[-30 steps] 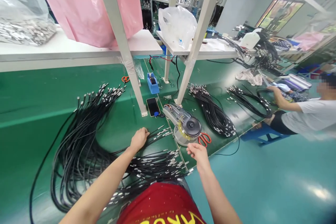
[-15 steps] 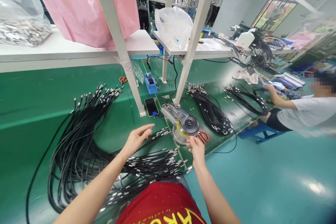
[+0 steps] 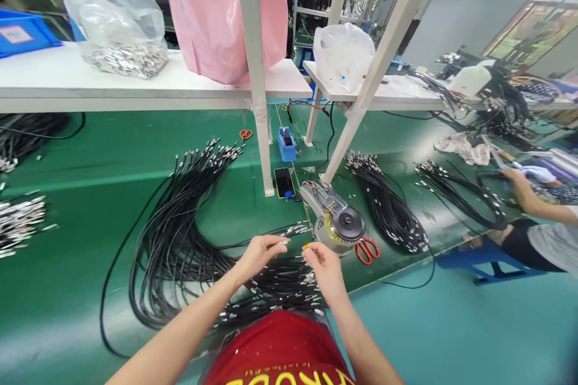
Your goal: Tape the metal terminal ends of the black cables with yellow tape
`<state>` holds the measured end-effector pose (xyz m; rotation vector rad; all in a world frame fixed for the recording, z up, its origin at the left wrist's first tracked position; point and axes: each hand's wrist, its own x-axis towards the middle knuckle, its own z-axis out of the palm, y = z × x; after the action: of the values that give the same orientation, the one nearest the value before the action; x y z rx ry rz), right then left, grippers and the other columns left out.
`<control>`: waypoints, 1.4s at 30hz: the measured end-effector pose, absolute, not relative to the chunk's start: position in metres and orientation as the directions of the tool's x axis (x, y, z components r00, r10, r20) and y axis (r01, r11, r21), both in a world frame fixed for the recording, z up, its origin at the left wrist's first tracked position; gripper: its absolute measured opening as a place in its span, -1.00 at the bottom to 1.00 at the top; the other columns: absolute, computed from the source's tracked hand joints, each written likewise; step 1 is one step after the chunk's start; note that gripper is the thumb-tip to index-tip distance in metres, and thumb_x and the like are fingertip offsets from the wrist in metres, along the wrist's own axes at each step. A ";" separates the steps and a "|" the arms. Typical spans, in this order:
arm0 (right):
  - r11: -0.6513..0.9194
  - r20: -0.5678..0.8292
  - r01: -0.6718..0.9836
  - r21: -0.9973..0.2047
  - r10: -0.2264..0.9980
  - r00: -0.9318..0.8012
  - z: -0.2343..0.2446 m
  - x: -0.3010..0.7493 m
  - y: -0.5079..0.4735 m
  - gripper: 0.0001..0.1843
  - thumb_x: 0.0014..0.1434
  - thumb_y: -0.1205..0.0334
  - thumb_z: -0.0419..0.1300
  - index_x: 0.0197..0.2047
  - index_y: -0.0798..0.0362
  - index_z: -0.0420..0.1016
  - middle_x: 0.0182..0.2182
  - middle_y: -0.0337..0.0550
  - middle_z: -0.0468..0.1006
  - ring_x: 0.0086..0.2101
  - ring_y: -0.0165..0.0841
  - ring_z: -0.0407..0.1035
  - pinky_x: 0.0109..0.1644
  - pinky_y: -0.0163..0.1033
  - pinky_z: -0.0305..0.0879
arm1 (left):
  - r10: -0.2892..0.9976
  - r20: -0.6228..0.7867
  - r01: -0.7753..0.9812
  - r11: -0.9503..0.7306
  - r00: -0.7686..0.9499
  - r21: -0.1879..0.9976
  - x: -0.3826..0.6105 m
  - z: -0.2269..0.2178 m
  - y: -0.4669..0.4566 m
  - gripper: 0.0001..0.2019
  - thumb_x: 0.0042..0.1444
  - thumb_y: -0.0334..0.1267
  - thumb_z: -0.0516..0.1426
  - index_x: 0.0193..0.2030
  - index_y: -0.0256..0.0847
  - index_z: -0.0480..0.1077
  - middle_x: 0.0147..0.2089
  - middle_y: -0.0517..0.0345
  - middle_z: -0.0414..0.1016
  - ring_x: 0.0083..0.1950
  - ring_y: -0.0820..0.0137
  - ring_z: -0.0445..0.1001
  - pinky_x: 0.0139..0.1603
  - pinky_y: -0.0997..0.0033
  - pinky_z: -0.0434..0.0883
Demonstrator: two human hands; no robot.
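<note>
Near the tape machine (image 3: 338, 222) | left hand (image 3: 261, 254) bent, fingers pinch a cable tip (image 3: 283, 242) | right hand (image 3: 323, 266) pinches yellow tape (image 3: 307, 246)

1. The left forearm (image 3: 194, 325) and right forearm (image 3: 361, 340), both bare, reach forward and converge toward the middle.
2. The left grip (image 3: 259, 254) is palm-down on a straight wrist, its fingertips (image 3: 280, 243) pinched together and pointing right.
3. The right grip (image 3: 323, 266) shows its back, with thumb and forefinger pinched and pointing left.
4. The two grips are just beside each other, fingertips near but apart.
</note>
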<state>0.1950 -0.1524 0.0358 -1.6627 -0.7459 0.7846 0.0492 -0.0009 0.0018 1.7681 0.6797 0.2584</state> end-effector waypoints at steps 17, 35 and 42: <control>-0.188 -0.155 0.002 -0.982 0.814 0.560 0.061 0.180 -0.145 -0.74 0.10 0.21 0.24 -0.12 0.09 0.43 -0.46 -0.16 0.64 -0.43 -0.28 0.52 -0.28 -0.21 0.44 | 0.546 -0.015 0.381 -0.564 0.837 0.733 0.002 0.035 -0.010 -0.61 0.21 -0.10 0.15 0.18 -0.03 0.42 0.05 0.07 0.57 0.14 0.17 0.41 0.21 0.11 0.29; -0.159 0.074 0.337 -0.928 0.806 0.587 0.079 0.175 -0.158 -0.84 0.18 0.21 0.23 -0.16 0.03 0.51 -0.20 -0.09 0.61 -0.27 -0.27 0.48 -0.11 -0.20 0.36 | 0.587 -0.174 0.235 -0.028 0.791 0.972 0.024 0.070 -0.037 -0.71 0.25 -0.11 0.08 -0.14 -0.30 0.50 -0.40 0.15 0.50 -0.46 0.48 0.34 -0.41 0.54 0.31; -0.106 0.014 0.239 -0.965 0.891 0.454 0.076 0.164 -0.152 -0.89 0.19 0.24 0.21 -0.32 0.04 0.56 -0.30 -0.14 0.60 -0.25 -0.28 0.46 -0.13 -0.24 0.35 | 0.616 -0.139 0.171 0.006 0.776 0.985 0.021 0.067 -0.041 -0.72 0.24 -0.10 0.11 -0.19 -0.27 0.54 -0.39 0.15 0.49 -0.46 0.49 0.33 -0.43 0.54 0.31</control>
<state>0.1640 -0.1519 0.0756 -1.6172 -1.0028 0.7489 0.0210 -0.0411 0.0668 1.5542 0.6543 0.3895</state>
